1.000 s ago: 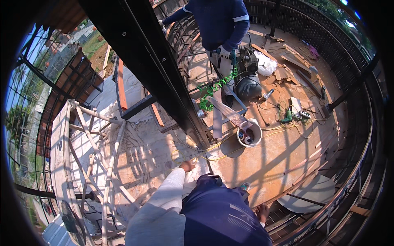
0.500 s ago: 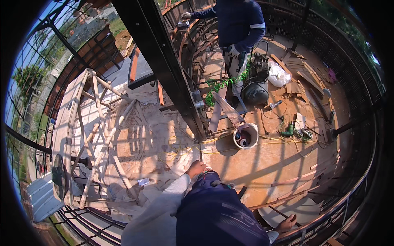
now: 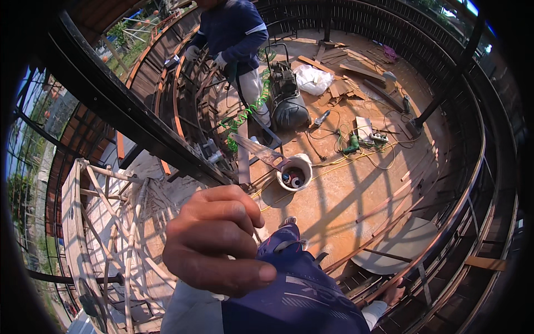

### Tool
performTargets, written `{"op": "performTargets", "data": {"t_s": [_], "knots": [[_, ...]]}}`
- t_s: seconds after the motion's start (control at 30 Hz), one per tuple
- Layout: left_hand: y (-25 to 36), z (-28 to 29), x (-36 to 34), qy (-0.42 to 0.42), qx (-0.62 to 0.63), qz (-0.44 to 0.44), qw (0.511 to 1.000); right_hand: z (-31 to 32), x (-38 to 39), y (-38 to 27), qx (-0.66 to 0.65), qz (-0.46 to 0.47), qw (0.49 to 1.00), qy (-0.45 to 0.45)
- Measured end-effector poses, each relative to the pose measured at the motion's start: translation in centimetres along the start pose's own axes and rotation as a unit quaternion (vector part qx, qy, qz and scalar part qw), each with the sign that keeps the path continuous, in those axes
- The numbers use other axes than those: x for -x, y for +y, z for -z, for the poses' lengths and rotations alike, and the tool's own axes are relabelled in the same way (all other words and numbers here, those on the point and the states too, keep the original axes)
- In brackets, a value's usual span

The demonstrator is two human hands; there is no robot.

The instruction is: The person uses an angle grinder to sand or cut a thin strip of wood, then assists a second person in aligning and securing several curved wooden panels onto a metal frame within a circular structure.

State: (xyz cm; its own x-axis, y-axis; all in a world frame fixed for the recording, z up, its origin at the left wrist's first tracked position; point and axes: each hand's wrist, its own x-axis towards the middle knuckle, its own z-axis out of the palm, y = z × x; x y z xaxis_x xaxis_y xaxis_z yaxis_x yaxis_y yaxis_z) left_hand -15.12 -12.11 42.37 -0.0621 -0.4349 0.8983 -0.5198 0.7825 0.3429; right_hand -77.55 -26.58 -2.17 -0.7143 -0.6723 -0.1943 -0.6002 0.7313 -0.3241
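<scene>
My left hand (image 3: 217, 240) is raised large in front of the view. Its fingers are curled into a loose fist; nothing shows in it, though the palm is turned away. Down at the lower right, my right hand (image 3: 394, 292) is at the curved metal railing (image 3: 427, 253), its fingers bent against it and partly in shade. Below the left hand are my dark trousers (image 3: 297, 292). Beyond my foot stands a white bucket (image 3: 301, 166) with small items inside, and a handsaw (image 3: 260, 150) leans on its rim.
A co-worker (image 3: 233, 39) in a dark top and white gloves stands by an air compressor (image 3: 289, 111) with a green coiled hose (image 3: 253, 111). A green power tool (image 3: 351, 145) and yellow cords lie at right. A black post (image 3: 128, 106) slants across the left, above a wooden trestle (image 3: 133, 234).
My left hand has risen from beside my leg to close before the view. The view has swung right. My right hand is now against the railing. The co-worker's hands have come closer together.
</scene>
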Motion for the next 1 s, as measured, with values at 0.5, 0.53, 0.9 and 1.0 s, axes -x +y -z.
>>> {"op": "performTargets", "data": {"t_s": [0.5, 0.53, 0.9, 1.0], "knots": [[-4.4, -17.9, -16.0, -0.210, -0.109, -0.109, 0.966, 0.5, 5.8, -7.9, 0.014, -0.040, 0.998, 0.038], [-4.3, -18.9, -16.4, -0.221, -0.101, -0.034, 0.970, 0.3, 5.8, -7.6, 0.005, -0.038, 0.999, 0.039], [-16.9, -30.3, -24.8, -0.269, 0.165, -0.225, 0.922, -0.2, 6.1, -7.2, -0.002, -0.098, 0.994, 0.055], [-19.9, -32.1, -26.6, -0.289, 0.206, -0.313, 0.881, 0.3, 6.2, -7.2, 0.021, -0.137, 0.990, 0.035]]}}
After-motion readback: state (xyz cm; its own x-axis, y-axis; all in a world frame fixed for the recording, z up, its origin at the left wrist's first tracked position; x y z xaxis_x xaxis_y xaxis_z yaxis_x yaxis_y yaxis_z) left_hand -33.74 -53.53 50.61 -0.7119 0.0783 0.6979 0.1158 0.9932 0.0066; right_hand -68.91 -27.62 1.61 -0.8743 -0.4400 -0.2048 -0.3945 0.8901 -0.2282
